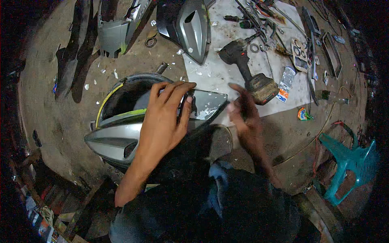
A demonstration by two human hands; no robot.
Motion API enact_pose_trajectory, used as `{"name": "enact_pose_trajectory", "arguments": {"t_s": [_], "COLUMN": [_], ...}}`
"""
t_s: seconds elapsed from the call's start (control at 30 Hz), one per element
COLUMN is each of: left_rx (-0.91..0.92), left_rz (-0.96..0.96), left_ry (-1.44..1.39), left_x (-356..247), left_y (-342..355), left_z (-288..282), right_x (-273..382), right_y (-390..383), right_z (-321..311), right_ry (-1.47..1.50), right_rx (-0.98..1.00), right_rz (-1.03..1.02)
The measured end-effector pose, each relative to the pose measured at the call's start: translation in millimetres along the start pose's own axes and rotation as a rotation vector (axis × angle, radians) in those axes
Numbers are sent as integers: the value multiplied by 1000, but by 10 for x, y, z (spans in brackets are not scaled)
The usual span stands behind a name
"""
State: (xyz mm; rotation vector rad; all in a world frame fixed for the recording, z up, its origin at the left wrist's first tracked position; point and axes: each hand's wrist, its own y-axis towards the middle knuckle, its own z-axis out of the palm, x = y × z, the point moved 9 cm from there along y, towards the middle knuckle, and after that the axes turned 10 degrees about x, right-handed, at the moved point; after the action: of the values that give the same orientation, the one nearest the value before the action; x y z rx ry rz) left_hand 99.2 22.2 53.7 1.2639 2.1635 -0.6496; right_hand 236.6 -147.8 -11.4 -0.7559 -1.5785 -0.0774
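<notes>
A silver-grey and black motorcycle body panel (109,143) with a pointed left end, a vent and yellow-green edging lies before me. White flaky patches mark its tapered right end. Across its middle lies my left hand (166,115), fingers curled over toward the far edge and thumb bent against the surface, gripping it. Just off the right tip is my right hand (247,115), somewhat blurred, thumb and forefinger spread apart with nothing visible between them. Behind the panel sits a dark round tub-like thing (133,87), partly covered by it.
A cordless impact driver (249,73) rests on a white sheet (219,60), with several hand tools (259,18) beyond. Another silver panel (192,34) and a grey one (115,34) lie at the far side. A teal plastic part (350,162) is at the right. White scraps dot the floor.
</notes>
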Motion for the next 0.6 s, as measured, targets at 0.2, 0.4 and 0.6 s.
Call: {"name": "enact_pose_trajectory", "arguments": {"t_s": [0.2, 0.4, 0.6], "left_rx": [119, 189, 132], "left_rz": [116, 138, 63], "left_ry": [117, 122, 225], "left_x": [-188, -245, -242], "left_y": [-49, -4, -18], "left_z": [64, 139, 136], "right_x": [223, 169, 82], "right_y": [-152, -327, -272], "right_z": [-260, -52, 155], "right_ry": [-154, -250, 30], "right_rx": [-78, -56, -1], "right_rz": [-55, -129, 52]}}
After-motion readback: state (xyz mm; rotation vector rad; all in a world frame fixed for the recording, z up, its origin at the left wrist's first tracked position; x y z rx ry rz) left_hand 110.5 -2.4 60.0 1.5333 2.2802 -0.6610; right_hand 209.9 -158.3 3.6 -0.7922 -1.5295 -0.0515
